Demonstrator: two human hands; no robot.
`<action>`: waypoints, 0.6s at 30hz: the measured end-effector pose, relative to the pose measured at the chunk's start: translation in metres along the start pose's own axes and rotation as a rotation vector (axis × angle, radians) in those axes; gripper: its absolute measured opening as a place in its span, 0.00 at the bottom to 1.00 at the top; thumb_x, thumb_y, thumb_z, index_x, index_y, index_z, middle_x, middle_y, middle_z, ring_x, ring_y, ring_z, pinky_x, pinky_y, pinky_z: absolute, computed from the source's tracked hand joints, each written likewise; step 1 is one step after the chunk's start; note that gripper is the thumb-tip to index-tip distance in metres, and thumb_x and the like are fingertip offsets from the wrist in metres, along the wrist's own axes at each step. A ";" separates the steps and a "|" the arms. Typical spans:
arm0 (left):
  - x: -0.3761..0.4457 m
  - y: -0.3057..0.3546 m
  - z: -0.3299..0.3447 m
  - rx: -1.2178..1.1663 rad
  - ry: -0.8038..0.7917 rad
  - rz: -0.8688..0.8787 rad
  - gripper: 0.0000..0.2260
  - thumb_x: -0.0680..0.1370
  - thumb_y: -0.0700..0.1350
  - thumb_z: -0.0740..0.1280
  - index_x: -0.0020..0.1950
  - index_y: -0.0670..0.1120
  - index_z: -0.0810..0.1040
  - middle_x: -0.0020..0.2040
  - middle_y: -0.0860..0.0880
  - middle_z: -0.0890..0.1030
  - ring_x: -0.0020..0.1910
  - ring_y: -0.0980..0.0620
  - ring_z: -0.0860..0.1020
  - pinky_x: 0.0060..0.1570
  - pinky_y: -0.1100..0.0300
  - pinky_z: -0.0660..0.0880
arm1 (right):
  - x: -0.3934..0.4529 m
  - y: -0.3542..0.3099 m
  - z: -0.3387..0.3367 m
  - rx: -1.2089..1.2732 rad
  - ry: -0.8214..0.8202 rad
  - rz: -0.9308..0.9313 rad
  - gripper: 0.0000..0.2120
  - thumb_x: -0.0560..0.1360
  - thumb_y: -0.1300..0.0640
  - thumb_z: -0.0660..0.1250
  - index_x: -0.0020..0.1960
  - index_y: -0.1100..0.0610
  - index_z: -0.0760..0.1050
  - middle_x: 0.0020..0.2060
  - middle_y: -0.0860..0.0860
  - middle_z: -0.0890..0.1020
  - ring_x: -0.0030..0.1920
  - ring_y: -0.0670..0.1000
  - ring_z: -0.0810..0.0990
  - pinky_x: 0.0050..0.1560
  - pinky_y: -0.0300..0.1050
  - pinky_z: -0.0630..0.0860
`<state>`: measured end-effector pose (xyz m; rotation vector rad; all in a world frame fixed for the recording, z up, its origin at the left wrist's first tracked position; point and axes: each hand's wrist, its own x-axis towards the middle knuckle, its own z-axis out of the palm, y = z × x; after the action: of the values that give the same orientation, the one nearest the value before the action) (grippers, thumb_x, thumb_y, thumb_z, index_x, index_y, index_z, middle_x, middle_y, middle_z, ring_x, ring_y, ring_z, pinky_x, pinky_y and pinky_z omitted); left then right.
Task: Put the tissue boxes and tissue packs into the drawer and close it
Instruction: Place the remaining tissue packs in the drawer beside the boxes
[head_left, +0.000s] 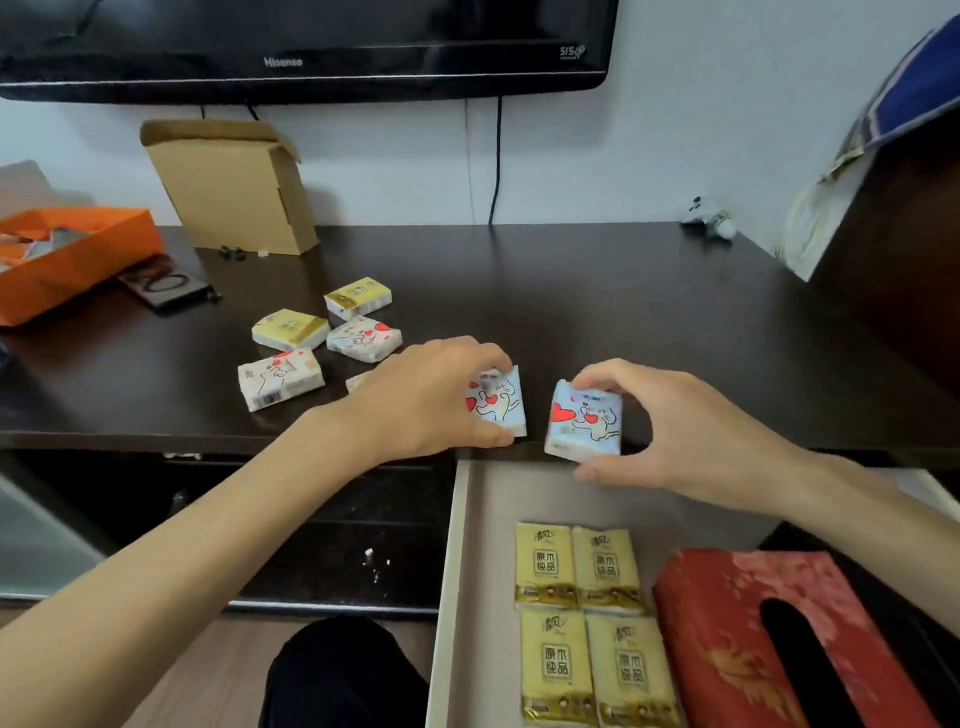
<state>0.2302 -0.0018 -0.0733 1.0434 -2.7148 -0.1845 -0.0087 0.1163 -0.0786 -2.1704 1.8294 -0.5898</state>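
Each hand gripped one blue heart-printed tissue pack at the table's front edge. The left hand (431, 400) pinched its pack (498, 402), which seemingly rested on the table, while the right hand (691, 431) held the other pack (584, 421) tilted, just over the back of the open drawer (452, 571). Four yellow packs (582, 613) and a red tissue box (727, 623) lay inside the drawer. More packs (311, 343) sat on the table toward its left side. The step in hand looked like carrying this pair into the drawer; next, both packs would need lowering into the bare space behind the yellow ones and releasing.
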 end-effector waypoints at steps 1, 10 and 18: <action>-0.009 0.008 -0.001 -0.024 0.007 0.014 0.30 0.67 0.67 0.72 0.66 0.58 0.72 0.60 0.56 0.78 0.56 0.54 0.77 0.51 0.50 0.78 | -0.013 0.002 -0.002 0.014 0.002 0.001 0.33 0.62 0.26 0.72 0.63 0.35 0.70 0.57 0.32 0.79 0.60 0.40 0.77 0.56 0.48 0.77; -0.059 0.057 0.045 -0.014 -0.146 0.103 0.31 0.67 0.70 0.69 0.67 0.63 0.67 0.58 0.62 0.72 0.54 0.59 0.75 0.45 0.56 0.78 | -0.068 0.020 0.017 -0.118 -0.218 0.073 0.23 0.68 0.28 0.63 0.59 0.32 0.61 0.52 0.36 0.76 0.50 0.40 0.78 0.44 0.39 0.73; -0.048 0.058 0.085 0.006 -0.190 0.100 0.31 0.69 0.62 0.74 0.69 0.57 0.68 0.60 0.58 0.72 0.57 0.57 0.72 0.43 0.62 0.70 | -0.048 0.016 0.047 -0.155 -0.382 0.118 0.30 0.65 0.38 0.73 0.60 0.39 0.60 0.53 0.40 0.79 0.48 0.44 0.80 0.46 0.49 0.81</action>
<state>0.2058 0.0765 -0.1516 0.9322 -2.9313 -0.2714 -0.0083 0.1568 -0.1348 -2.0694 1.8199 -0.0031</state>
